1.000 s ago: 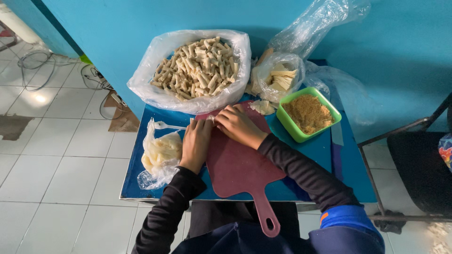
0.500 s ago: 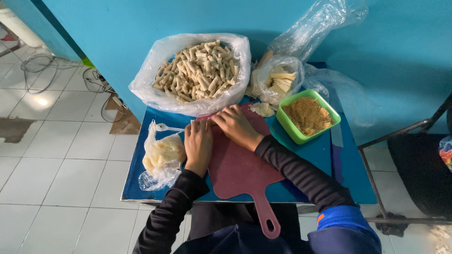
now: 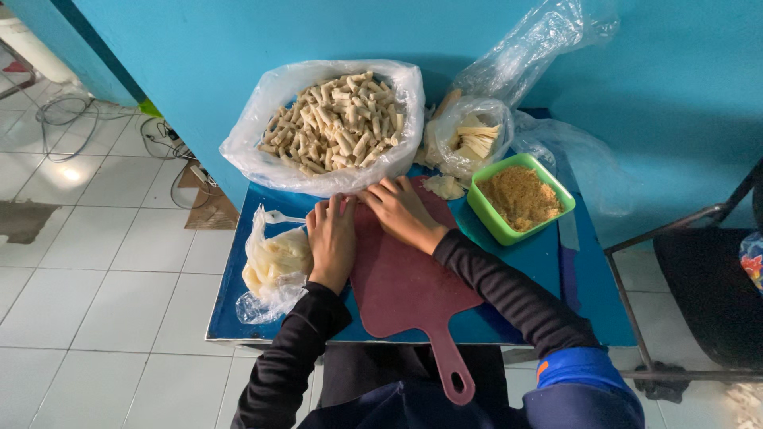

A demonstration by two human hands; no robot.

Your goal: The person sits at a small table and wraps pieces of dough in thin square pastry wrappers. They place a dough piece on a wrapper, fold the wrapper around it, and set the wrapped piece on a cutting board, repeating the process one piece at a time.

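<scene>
both hands slid forward, left hand, right hand, cutting board

Home food-prep spot: small blue table w/ cutting board, bag of rolls, tiled floor.

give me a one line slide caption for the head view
Both hands, left hand and right hand, press at the far end of a maroon cutting board beside a bag of rolled snacks.

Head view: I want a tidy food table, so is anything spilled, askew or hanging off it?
Nothing is spilled. The maroon cutting board lies askew, its handle past the blue table edge. The clear bag of pale filling slumps at the left edge.
</scene>
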